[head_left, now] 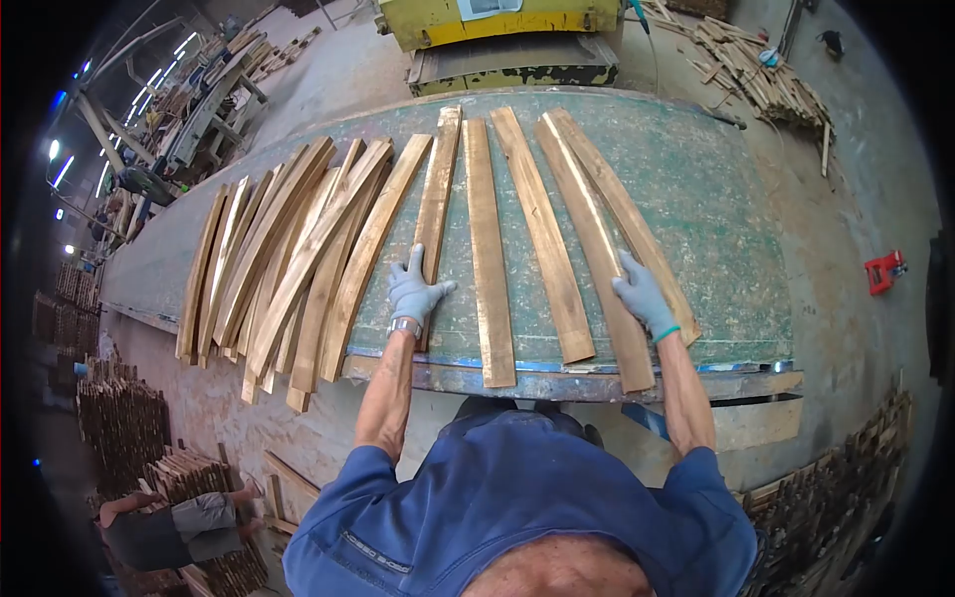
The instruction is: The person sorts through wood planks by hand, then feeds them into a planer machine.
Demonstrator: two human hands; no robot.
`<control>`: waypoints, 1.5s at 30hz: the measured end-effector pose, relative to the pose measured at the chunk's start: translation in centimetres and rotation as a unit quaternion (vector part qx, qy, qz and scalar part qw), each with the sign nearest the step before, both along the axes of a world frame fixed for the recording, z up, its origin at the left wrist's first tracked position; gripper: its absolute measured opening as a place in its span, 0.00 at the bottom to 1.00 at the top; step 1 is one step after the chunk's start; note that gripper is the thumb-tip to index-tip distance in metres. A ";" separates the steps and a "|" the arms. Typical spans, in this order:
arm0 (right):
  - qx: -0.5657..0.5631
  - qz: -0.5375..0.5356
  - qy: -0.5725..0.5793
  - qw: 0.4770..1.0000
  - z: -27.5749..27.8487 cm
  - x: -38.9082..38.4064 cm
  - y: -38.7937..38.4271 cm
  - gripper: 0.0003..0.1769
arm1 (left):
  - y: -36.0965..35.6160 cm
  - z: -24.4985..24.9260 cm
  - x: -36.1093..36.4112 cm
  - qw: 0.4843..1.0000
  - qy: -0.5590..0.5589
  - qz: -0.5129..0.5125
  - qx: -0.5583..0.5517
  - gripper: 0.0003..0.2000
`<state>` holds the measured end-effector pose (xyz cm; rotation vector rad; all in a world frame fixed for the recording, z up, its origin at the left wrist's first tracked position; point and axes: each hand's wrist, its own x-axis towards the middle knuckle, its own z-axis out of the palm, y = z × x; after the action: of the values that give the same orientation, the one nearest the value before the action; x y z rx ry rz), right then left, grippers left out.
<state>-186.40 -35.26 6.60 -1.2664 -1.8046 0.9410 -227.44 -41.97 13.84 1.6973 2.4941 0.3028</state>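
My left hand (pixel 418 291), in a grey glove with a watch at the wrist, rests over the lower part of a wooden board (pixel 440 189). Its fingers are spread and the thumb sticks out to the right. On the right side, my gloved right hand (pixel 645 296) lies across a slanting board (pixel 607 189). Its visible fingers are apart and touch the edge of the neighbouring board (pixel 587 229); the other fingers are hidden. Between my hands lie two more boards, a straight one (pixel 486 249) and a tilted one (pixel 542 234).
Several overlapping boards (pixel 288 259) are heaped on the left of the green worktable (pixel 716 239). A yellow machine (pixel 497 25) stands beyond it. Wood piles (pixel 766 75) and a red tool (pixel 883 271) are on the floor at right. Another person (pixel 179 527) is at lower left beside stacked wood.
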 end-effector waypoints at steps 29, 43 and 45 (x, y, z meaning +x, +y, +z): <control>0.085 -0.217 -0.415 0.879 2.7 -2.2 -3.2 0.40 | 3.1 -5.3 -15.3 0.979 0.202 0.006 0.006 0.40; 0.033 -0.191 -0.403 0.894 3.0 -11.5 0.4 0.42 | 15.5 -5.5 -2.6 0.994 -0.097 0.042 0.012 0.36; -0.006 -0.169 -0.359 0.918 3.8 -11.8 1.8 0.43 | 16.5 -4.3 -4.8 0.977 -0.213 0.009 0.018 0.41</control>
<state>-198.20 -33.42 10.37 -2.0322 -1.9880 0.2942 -232.23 -25.43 9.52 1.4357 2.1989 0.6422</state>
